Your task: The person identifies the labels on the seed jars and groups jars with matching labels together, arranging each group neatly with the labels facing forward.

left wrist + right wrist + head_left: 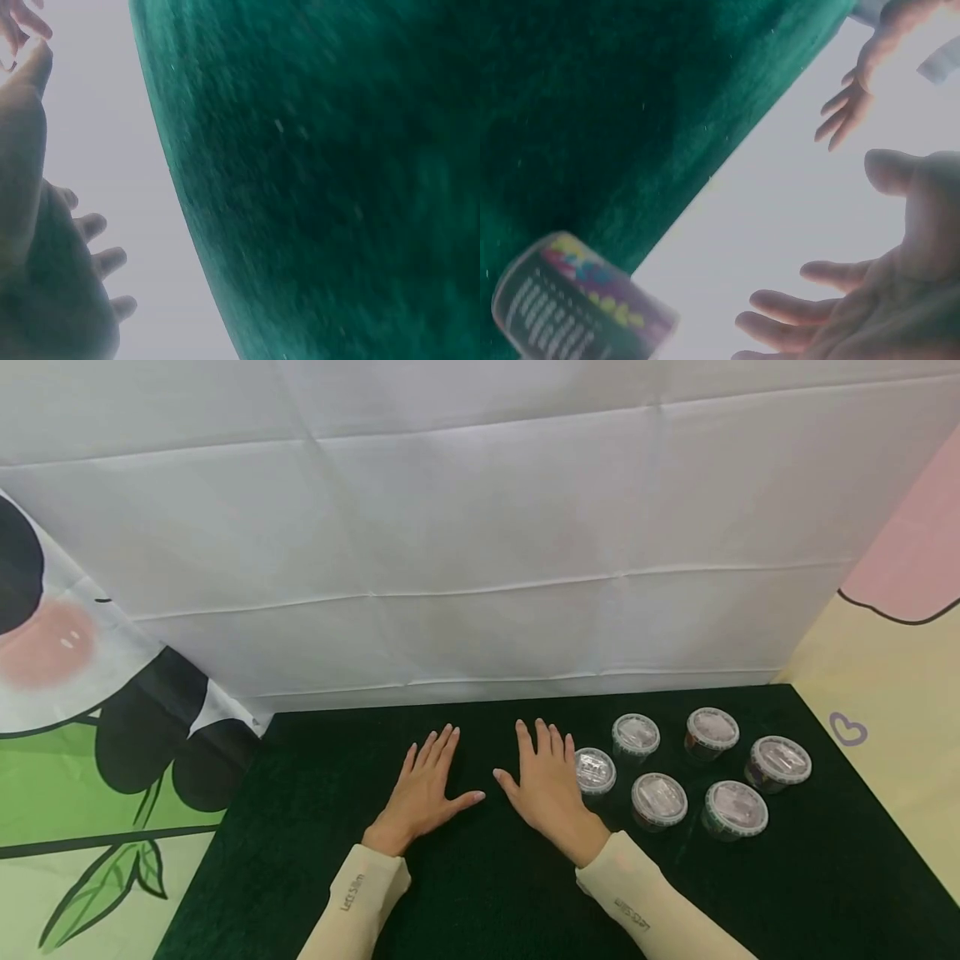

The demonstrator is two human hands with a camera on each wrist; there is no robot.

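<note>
My left hand [423, 793] is spread palm down over the dark green table, fingers pointing away and thumb out to the right. Beside it, my right hand [547, 781] has its fingers straight and its thumb toward the left one. Neither holds anything. Closest to the right hand is a lidded tub [596, 771], partly covered by that hand. More tubs with clear lids stand to its right, among them one at the front [659, 801] and one at the back [636, 737]. In the right wrist view a tub [585, 300] shows a colourful printed label.
The green table [300, 843] ends at a white cloth backdrop [480, 527]. Further tubs stand at the right, including one near the right edge [780, 762]. Printed cloth hangs at left [75, 693] and at right [892, 693].
</note>
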